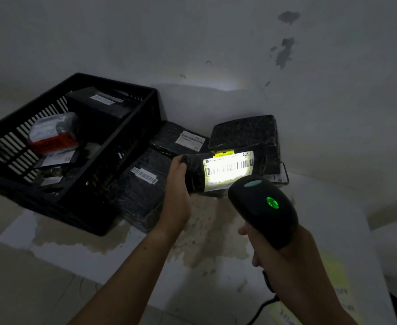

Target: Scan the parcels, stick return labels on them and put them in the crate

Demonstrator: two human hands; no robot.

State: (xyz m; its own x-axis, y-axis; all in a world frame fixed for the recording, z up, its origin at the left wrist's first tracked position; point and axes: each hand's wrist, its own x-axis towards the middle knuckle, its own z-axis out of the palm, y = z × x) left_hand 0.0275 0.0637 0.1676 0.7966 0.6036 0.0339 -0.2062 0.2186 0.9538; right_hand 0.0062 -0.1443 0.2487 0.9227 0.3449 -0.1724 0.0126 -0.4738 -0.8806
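While the left grip [178, 184] is curling round one end of a black, crinkly plastic-wrapped parcel [196, 177], the right grip [284, 266] is clasping a smooth, rounded black scanner [263, 207], whose beam is lighting the parcel's white barcode label [228, 171]. More flat wrapped parcels [143, 191] are lying beside the slatted black plastic crate [127, 141], which is holding several others.

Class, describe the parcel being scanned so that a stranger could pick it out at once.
Right of the black crate lies a pile of black parcels. Before it, the left hand holds one parcel up. Only its label glows white under the scanner.
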